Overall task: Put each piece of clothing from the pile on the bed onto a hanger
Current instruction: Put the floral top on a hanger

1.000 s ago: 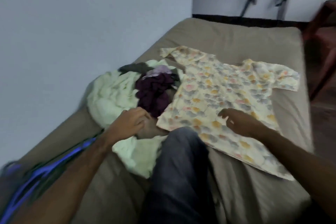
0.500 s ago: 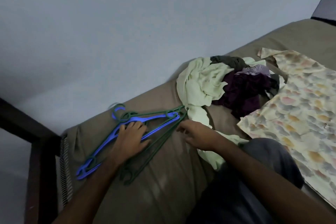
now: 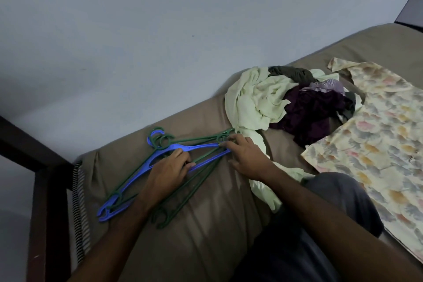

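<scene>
A stack of plastic hangers lies on the bed at the left: a blue hanger point(image 3: 160, 155) on top and several green hangers point(image 3: 196, 142) tangled with it. My left hand point(image 3: 168, 170) rests on the middle of the stack, fingers curled over the blue hanger's bars. At the stack's right end, the fingertips of my right hand point(image 3: 243, 154) touch the hanger tips. A pile of clothes point(image 3: 290, 103) sits further right, pale green, dark purple and grey. Beside it a floral shirt point(image 3: 377, 135) lies spread flat.
The bed has a tan sheet point(image 3: 206, 224) and stands against a pale wall point(image 3: 160, 41). A dark wooden bed frame point(image 3: 43, 190) rises at the left edge. My knee in dark trousers point(image 3: 332, 201) rests on the bed between the hangers and the shirt.
The view swung left from the shirt to the hangers. My left hand settled on the hanger stack, and my right hand moved from the shirt over to the hangers' right end.
</scene>
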